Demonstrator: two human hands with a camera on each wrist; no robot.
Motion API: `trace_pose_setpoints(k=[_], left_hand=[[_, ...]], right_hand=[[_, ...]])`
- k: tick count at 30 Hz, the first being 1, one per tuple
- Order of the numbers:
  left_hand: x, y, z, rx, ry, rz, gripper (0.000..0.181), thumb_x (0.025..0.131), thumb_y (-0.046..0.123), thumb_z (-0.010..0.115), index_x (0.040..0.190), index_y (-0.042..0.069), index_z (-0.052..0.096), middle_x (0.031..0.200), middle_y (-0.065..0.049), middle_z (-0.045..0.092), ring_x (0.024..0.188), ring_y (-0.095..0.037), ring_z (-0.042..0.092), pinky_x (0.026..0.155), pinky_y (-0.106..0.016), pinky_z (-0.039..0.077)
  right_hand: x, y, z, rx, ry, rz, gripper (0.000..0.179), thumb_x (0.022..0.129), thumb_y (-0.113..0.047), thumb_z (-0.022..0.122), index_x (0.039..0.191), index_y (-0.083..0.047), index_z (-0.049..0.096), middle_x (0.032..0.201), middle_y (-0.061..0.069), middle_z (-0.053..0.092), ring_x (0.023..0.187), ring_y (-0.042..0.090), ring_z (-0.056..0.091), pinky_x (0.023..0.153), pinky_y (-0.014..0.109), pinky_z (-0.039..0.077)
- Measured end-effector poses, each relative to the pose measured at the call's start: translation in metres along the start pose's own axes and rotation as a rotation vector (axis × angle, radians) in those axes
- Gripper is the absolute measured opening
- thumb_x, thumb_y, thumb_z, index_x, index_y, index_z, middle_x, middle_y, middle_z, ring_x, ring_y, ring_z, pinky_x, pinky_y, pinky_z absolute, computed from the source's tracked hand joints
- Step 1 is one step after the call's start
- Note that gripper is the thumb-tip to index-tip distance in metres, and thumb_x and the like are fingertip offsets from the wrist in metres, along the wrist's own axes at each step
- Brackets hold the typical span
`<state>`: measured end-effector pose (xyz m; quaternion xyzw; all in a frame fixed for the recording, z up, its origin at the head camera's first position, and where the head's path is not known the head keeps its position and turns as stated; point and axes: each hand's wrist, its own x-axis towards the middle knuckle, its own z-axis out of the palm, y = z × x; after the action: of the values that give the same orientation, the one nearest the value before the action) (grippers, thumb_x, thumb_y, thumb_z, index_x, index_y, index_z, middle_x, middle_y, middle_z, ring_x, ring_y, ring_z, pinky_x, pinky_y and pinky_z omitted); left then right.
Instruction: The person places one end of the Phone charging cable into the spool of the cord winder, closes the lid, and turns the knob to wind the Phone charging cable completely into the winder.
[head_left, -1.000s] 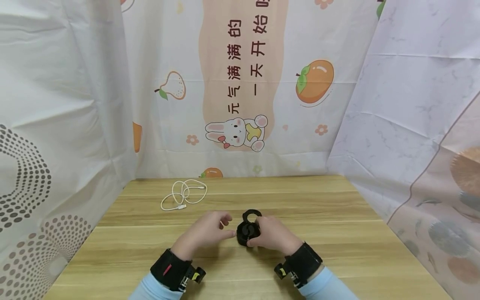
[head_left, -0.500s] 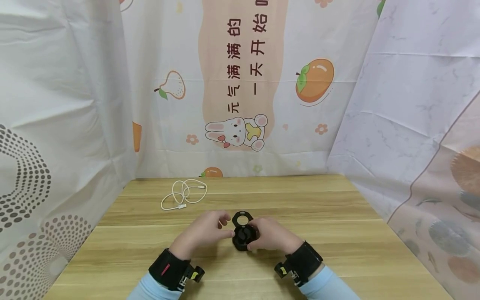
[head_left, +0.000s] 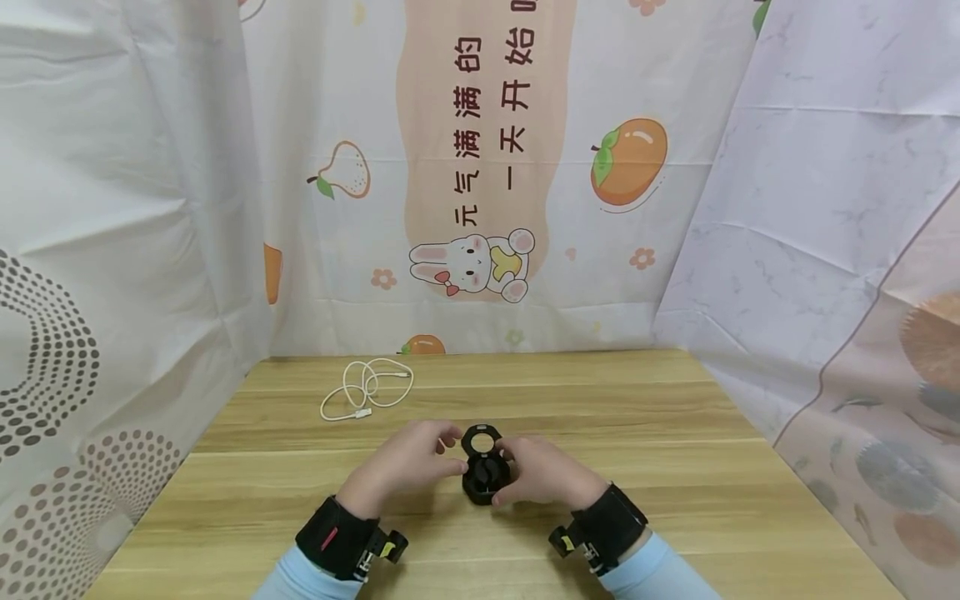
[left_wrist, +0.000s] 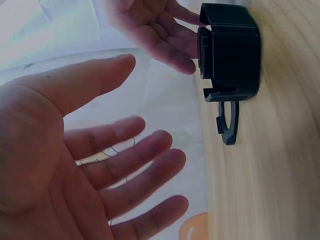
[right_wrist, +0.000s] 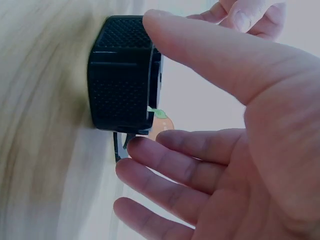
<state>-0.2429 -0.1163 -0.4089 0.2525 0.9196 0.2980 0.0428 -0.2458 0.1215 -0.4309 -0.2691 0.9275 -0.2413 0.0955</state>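
Note:
A small black many-sided case (head_left: 483, 481) stands on the wooden table between the two hands. Its hinged ring-shaped lid (head_left: 480, 428) is swung up and back, and a dark rounded insert shows inside. Textured panels cover its sides in the right wrist view. My right hand (head_left: 547, 473) is at the case's right side, thumb tip right at the near corner and fingertips by the hinge, fingers nearly straight. Left of the case is my left hand (head_left: 414, 460), thumb tip close to its side, fingers loosely spread around nothing.
A loosely looped white USB cable (head_left: 367, 390) lies farther back on the left of the table (head_left: 637, 417). Printed curtains (head_left: 562, 325) hang behind and along both sides. Each wrist carries a black strap with a small camera.
The case has shifted left and a little nearer, turning so its raised lid points away from me. My right hand's hold has loosened. The left hand has hardly moved.

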Motion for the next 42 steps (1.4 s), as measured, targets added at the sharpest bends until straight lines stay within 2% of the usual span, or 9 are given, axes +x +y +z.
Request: trace_pose_setpoints(k=[4,7,12,20,27,32,38,42], left_hand=[[0.005,0.000,0.002,0.026,-0.028,0.062,0.041,0.082,0.036,0.072,0.116,0.016,0.064,0.111,0.000,0.064,0.096,-0.017,0.059,0.076,-0.032,0.049],[0.008,0.001,0.005,0.024,-0.052,0.077,0.038,0.082,0.035,0.072,0.116,0.020,0.064,0.114,0.002,0.063,0.099,-0.018,0.059,0.078,-0.032,0.049],[0.014,0.000,0.009,0.022,-0.074,0.067,0.036,0.081,0.033,0.073,0.115,0.022,0.066,0.112,0.009,0.062,0.099,-0.018,0.058,0.076,-0.030,0.048],[0.026,-0.006,0.020,0.063,-0.108,0.052,0.034,0.080,0.028,0.076,0.112,0.021,0.069,0.106,0.011,0.062,0.096,-0.016,0.057,0.075,-0.030,0.047],[0.027,-0.005,0.025,0.067,-0.131,0.045,0.030,0.078,0.026,0.077,0.107,0.023,0.072,0.104,0.011,0.063,0.093,-0.015,0.058,0.075,-0.030,0.047],[0.027,-0.003,0.025,0.057,-0.131,0.043,0.028,0.078,0.025,0.077,0.106,0.022,0.072,0.103,0.011,0.063,0.094,-0.015,0.058,0.076,-0.030,0.047],[0.027,-0.003,0.026,0.052,-0.123,0.036,0.026,0.078,0.027,0.077,0.103,0.022,0.072,0.102,0.009,0.062,0.094,-0.016,0.058,0.075,-0.031,0.047],[0.028,-0.004,0.029,0.069,-0.103,0.023,0.023,0.077,0.032,0.078,0.096,0.022,0.071,0.098,0.008,0.062,0.089,-0.014,0.057,0.072,-0.030,0.046]], right_hand=[[-0.001,0.002,-0.003,-0.005,0.000,-0.016,0.083,0.066,-0.046,0.083,0.131,-0.005,0.052,0.119,0.007,0.060,0.108,0.023,0.055,0.089,0.042,0.045],[-0.001,0.004,-0.004,-0.015,-0.006,-0.035,0.082,0.067,-0.045,0.083,0.132,-0.005,0.051,0.121,0.009,0.059,0.110,0.023,0.054,0.090,0.041,0.045],[0.000,0.007,-0.005,0.003,-0.018,-0.037,0.079,0.068,-0.042,0.083,0.132,-0.006,0.051,0.120,0.008,0.059,0.110,0.022,0.054,0.089,0.041,0.045],[0.003,0.006,-0.005,0.015,-0.016,-0.041,0.071,0.067,-0.039,0.084,0.126,-0.012,0.057,0.110,-0.001,0.061,0.102,0.018,0.056,0.084,0.038,0.046],[0.003,0.005,-0.004,0.002,-0.002,-0.068,0.064,0.066,-0.036,0.084,0.122,-0.013,0.060,0.095,-0.006,0.059,0.081,0.012,0.054,0.071,0.029,0.044],[0.003,0.006,-0.002,0.024,0.003,-0.071,0.064,0.067,-0.034,0.084,0.122,-0.011,0.060,0.093,-0.007,0.058,0.076,0.011,0.055,0.066,0.026,0.044],[0.005,0.010,0.000,0.053,-0.002,-0.064,0.064,0.067,-0.034,0.084,0.122,-0.012,0.060,0.095,-0.006,0.060,0.078,0.012,0.056,0.068,0.027,0.045],[0.007,0.013,0.000,0.075,-0.010,-0.057,0.065,0.067,-0.035,0.084,0.122,-0.011,0.059,0.093,-0.005,0.060,0.079,0.012,0.056,0.069,0.027,0.045]])
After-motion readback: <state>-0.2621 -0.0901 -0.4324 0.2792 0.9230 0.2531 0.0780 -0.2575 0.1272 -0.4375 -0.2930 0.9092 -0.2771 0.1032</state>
